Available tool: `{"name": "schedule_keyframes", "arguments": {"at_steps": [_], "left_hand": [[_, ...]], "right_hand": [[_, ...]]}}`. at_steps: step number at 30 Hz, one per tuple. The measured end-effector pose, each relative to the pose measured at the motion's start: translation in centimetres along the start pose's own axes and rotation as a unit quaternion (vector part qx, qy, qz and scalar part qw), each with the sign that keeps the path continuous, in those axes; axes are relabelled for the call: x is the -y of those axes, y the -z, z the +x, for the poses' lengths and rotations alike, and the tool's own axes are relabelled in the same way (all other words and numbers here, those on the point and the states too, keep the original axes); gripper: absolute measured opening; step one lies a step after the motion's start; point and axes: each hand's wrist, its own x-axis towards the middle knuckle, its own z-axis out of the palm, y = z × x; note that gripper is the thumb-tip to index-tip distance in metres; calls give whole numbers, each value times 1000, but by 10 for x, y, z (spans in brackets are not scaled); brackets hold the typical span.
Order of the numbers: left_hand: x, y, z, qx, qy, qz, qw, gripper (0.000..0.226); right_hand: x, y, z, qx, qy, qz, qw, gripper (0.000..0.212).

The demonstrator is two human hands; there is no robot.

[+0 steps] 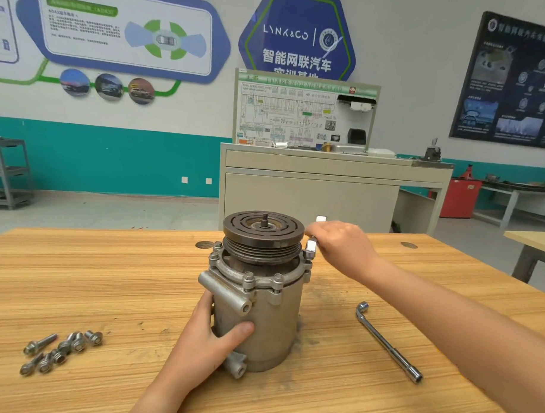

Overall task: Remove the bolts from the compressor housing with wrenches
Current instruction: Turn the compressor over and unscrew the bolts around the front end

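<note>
**Item: compressor housing**. Stands upright near the middle of the wooden table, with the pulley on top.

**Left hand**. Wraps the lower left of the housing, thumb across the front, and steadies it.

**Right hand**. Closed around a chrome wrench. The socket end sits down on the flange at the housing's right edge, just beside the pulley.

**Spare tool: L-shaped socket wrench**. Lies flat on the table to the right of the housing, untouched.

**Done: loose bolts**. A cluster lies on the table well to the left, so part of the removal appears complete.

**Left to do: flange bolts**. Several heads are seated around the near and left side of the flange. The one under the socket looks to be the one in hand. Judged roughly mid-task.

**Not determinable:**
- The bolt under the socket is covered, so how far it is loosened cannot be told.
- The far side of the flange is hidden behind the pulley.
- The loose bolts overlap, so the count is uncertain.
- The wrench handle is mostly hidden inside the right fist.
</note>
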Motion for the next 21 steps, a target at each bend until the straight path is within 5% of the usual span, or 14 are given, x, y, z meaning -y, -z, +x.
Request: {"name": "schedule_keyframes", "arguments": {"at_steps": [4, 11, 16, 21], "left_hand": [[-1, 1, 0, 8, 1, 4, 1000, 71], [-6, 0, -3, 11, 3, 10, 1000, 59], [-6, 0, -4, 10, -4, 22, 1000, 50], [-4, 0, -2, 4, -8, 29, 1000, 50]], "right_hand": [[14, -11, 11, 14, -27, 86, 996, 31], [5, 32, -22, -18, -235, 126, 964, 31], [27, 77, -53, 142, -206, -53, 967, 45], [54, 90, -46, 238, -182, -119, 946, 62]]}}
